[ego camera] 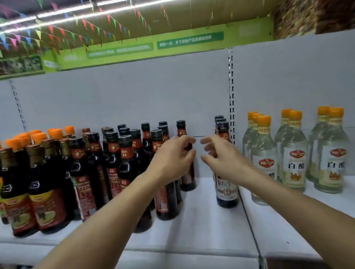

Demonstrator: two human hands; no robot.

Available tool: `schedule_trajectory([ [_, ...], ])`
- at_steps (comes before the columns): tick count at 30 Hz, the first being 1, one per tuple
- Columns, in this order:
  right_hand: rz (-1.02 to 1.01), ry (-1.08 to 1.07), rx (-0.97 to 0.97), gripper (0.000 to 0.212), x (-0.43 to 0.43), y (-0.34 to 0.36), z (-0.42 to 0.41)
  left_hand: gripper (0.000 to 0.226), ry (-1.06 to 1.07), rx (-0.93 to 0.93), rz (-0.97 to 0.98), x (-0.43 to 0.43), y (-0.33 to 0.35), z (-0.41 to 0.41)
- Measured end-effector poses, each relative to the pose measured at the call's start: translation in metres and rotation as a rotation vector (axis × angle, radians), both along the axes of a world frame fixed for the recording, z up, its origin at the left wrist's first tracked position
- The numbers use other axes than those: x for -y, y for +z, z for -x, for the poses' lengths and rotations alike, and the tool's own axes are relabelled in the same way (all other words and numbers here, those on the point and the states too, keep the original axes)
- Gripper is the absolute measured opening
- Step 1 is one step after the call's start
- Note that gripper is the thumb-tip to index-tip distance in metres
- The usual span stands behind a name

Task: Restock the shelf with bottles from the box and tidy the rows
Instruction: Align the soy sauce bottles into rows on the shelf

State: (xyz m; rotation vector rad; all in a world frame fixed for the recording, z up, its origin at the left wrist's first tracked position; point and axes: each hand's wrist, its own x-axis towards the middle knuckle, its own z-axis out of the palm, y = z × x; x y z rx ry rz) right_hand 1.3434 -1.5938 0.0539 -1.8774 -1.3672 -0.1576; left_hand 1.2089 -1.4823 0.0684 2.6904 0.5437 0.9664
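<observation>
Tidying is the step in hand, I judge; the box is out of view. On the shelf [205, 220] stand orange-capped bottles [38, 138], too crowded to count, four gold-capped bottles [42, 195] and roughly a dozen black-capped bottles [128, 162] in ragged rows. The left hand [170, 159], fingers curled, covers a lone back bottle [181, 127]; I cannot tell whether it grips it. The right hand [224, 160] is loosely curled and holds nothing, in front of three white-label bottles [227, 192]. There are seven clear bottles [293, 153]. The next move calls for a firm grasp on the lone bottle, then lining it up.
</observation>
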Motion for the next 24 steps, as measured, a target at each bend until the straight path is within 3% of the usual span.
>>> schedule_trajectory([
  [5,0.035,0.002,0.128,0.035,-0.023,0.041,0.003,0.031,0.028,-0.029,-0.165,-0.023,0.035,0.009],
  [12,0.116,-0.005,0.254,0.024,-0.056,0.088,0.003,0.024,0.002,-0.016,-0.167,-0.048,0.075,-0.003],
  [24,0.367,-0.115,0.292,0.045,-0.111,0.097,-0.024,0.029,0.084,-0.388,-0.210,-0.116,0.099,-0.021],
])
